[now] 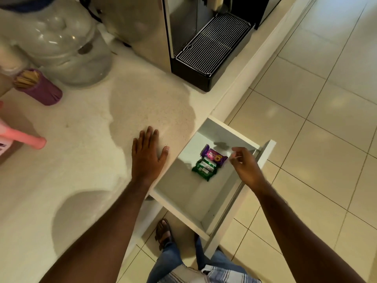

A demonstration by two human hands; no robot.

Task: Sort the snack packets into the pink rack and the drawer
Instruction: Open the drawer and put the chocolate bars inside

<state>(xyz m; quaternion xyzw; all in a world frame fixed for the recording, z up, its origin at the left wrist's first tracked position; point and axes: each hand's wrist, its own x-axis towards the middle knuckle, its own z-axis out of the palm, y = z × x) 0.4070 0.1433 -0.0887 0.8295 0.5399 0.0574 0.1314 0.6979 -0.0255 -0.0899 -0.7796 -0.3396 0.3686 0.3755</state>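
Observation:
A white drawer (177, 193) stands pulled out below the counter's front edge. Inside it lie a purple snack packet (214, 156) and, just in front of it, a green snack packet (204, 169), touching each other. My right hand (245, 166) hovers over the drawer's right side, just right of the packets, fingers loosely curled and holding nothing. My left hand (148, 155) rests flat on the white counter (85, 123), fingers spread, near the drawer. A corner of the pink rack (24, 138) shows at the left edge.
A coffee machine with a black drip tray (212, 50) stands at the counter's back right. A large clear jar (67, 48) and a purple cup of wooden sticks (38, 86) sit at the back left. Tiled floor (316, 119) lies to the right; my feet are below the drawer.

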